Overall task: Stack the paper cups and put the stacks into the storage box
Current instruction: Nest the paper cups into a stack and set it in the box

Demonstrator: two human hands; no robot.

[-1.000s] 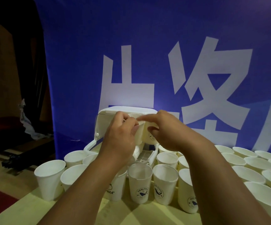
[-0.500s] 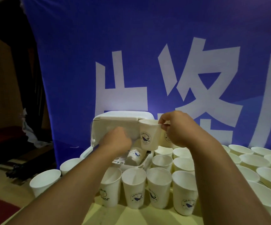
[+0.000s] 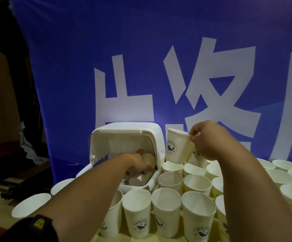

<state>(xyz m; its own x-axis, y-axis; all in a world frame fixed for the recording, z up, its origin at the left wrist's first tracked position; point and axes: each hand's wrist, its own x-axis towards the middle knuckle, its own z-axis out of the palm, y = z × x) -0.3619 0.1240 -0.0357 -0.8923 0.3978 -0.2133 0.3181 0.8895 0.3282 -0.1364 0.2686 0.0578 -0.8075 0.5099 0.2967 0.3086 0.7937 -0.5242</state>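
The left arm reaches straight forward toward 12 o'clock, a dark band (image 3: 36, 226) round it near the bottom edge, and the left hand (image 3: 136, 163) is inside the open front of the white storage box (image 3: 124, 135). Its fingers are curled round a paper cup (image 3: 148, 159) that lies on its side in the box, long axis running roughly from 9 to 3 o'clock; which end faces out I cannot tell. The right arm rises from 5 o'clock, wrist bent, and the right hand (image 3: 210, 138) hangs just at 3 o'clock of the box. Thumb and forefinger pinch the rim of a second cup (image 3: 176, 147), the other fingers folded under. This cup is clear of the box, mouth up, its long axis near 6 to 12 o'clock and tipped slightly toward 1, its printed logo facing the camera. Loose cups (image 3: 166, 206) stand mouth up, packed close at 6 and 4 o'clock of the box. A blue banner (image 3: 71, 67) fills the background.
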